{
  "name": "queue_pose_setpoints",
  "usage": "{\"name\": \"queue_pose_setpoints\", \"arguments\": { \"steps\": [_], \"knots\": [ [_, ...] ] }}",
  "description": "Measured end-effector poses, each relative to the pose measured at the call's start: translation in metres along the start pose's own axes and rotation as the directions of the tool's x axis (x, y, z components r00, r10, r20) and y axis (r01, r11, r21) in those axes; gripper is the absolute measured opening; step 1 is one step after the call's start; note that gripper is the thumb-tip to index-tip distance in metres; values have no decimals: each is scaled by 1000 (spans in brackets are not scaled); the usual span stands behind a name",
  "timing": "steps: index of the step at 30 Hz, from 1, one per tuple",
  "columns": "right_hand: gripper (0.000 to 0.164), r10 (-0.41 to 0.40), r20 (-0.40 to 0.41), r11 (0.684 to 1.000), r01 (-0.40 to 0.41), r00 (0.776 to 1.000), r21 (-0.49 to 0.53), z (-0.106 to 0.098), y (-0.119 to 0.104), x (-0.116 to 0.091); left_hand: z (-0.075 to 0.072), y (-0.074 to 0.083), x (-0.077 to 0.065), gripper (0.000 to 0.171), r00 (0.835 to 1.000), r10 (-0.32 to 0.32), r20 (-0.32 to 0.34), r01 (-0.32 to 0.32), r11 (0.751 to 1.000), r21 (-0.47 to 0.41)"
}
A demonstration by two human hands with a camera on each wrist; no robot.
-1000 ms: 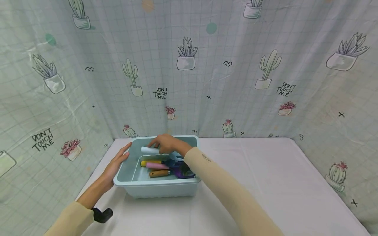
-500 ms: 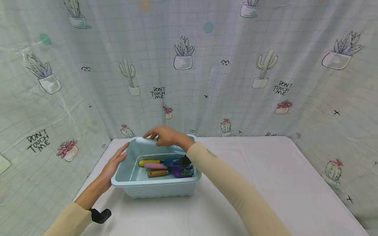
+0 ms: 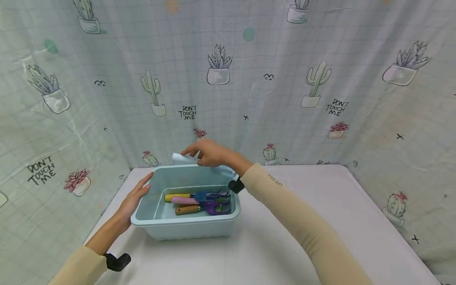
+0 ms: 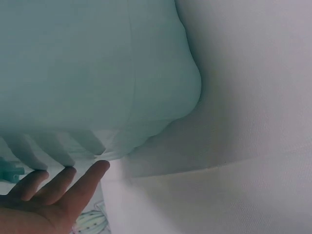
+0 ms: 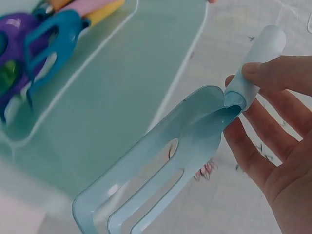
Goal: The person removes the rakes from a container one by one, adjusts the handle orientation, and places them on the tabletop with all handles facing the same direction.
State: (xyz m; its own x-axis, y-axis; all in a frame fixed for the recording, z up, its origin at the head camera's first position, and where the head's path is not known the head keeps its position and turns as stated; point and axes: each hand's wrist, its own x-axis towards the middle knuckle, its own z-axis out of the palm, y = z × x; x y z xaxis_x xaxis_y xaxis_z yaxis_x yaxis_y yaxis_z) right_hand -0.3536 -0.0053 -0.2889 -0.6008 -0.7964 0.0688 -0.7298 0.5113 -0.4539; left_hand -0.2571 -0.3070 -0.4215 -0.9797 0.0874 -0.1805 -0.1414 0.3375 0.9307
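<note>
My right hand (image 3: 210, 153) holds a light blue hand rake (image 5: 200, 136) by its handle, above the far rim of a pale blue plastic bin (image 3: 189, 229). In the right wrist view, thumb and fingers close around the handle and the slotted tines point down-left. My left hand (image 3: 130, 204) rests with extended fingers along the bin's left side; the left wrist view shows its fingertips right at the outer wall. Inside the bin lie small garden tools: a yellow handle (image 3: 176, 197), a pink handle (image 3: 183, 200) and a wooden handle (image 3: 187, 209), with blue and purple heads (image 3: 215, 208).
The bin stands on a white-covered table (image 3: 303, 221), left of its middle. A cactus-print curtain (image 3: 246, 95) hangs behind and along both sides. Black straps with camera mounts sit at the wrists.
My right hand has lifted the light blue hand rake up out of the bin to above its far rim. My left hand stays at the bin's left side.
</note>
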Motion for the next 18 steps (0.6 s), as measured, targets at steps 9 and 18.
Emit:
{"name": "queue_pose_setpoints", "arguments": {
  "steps": [9, 18],
  "knots": [
    [60, 46, -28, 998, -47, 999, -28, -19, 20, -36, 0, 2, 0, 65, 1000, 9, 3, -9, 1000, 14],
    [57, 100, -73, 993, -103, 992, -50, -29, 49, -72, 0, -2, 2, 63, 1000, 14, 8, -14, 1000, 9]
  ]
}}
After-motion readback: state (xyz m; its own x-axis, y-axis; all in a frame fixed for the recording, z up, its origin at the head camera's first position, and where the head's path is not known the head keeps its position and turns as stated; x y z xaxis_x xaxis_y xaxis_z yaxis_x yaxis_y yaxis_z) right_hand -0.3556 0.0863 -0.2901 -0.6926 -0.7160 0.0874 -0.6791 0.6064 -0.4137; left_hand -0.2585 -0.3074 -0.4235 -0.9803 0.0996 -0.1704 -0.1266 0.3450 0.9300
